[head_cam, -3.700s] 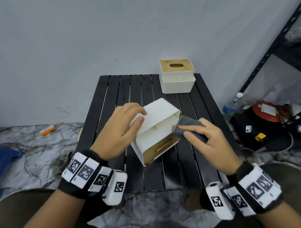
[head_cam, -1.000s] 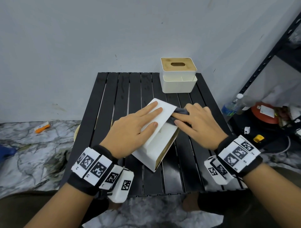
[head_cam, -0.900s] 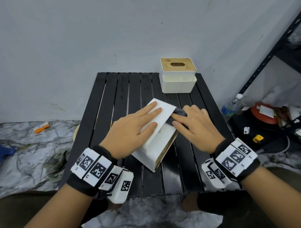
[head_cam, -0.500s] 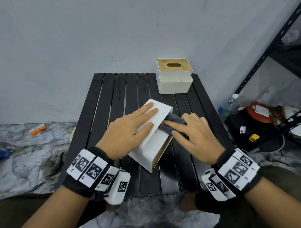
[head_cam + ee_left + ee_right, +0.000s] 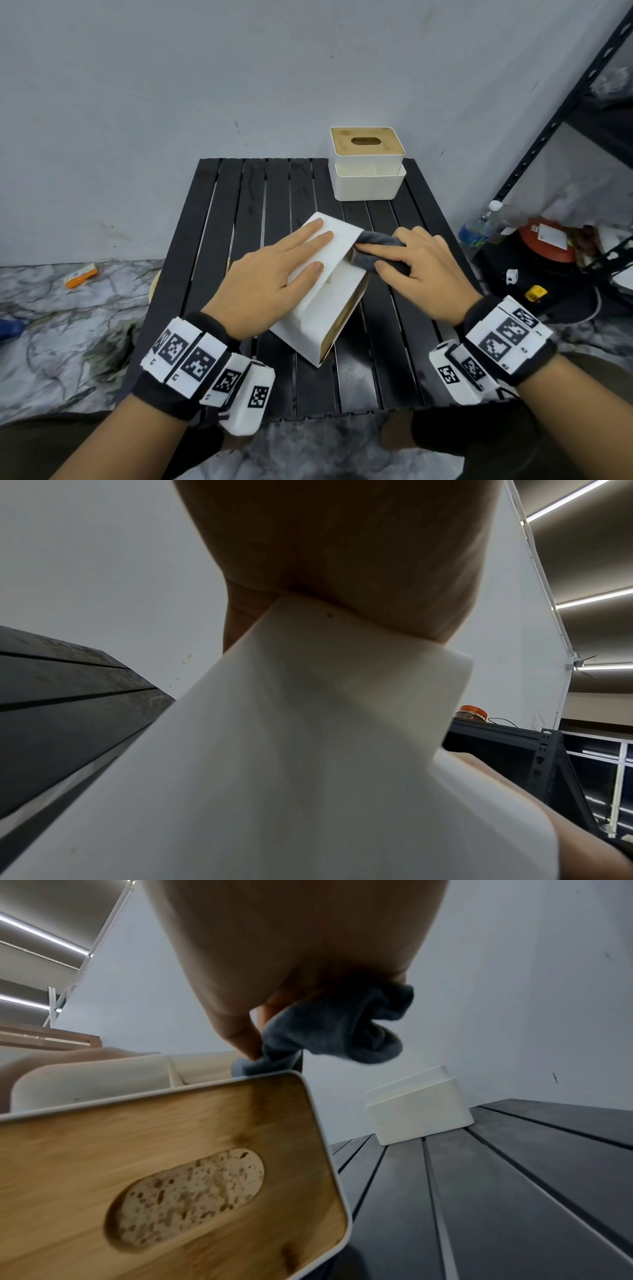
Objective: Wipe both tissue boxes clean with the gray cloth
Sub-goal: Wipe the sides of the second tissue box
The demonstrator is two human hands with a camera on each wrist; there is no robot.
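Fingers (image 5: 310,236) of left hand (image 5: 274,277) lie flat, pressing down near tissue box (image 5: 322,308), tipped on its side mid-table (image 5: 222,212). Right hand (image 5: 421,270) at 3 o'clock pinches gray cloth (image 5: 373,240) against box's edge. Second tissue box (image 5: 368,164) upright at 12 o'clock.

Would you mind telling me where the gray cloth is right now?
In the head view, the gray cloth sits right of centre on the black table, under the right hand and pressed against the tipped tissue box.
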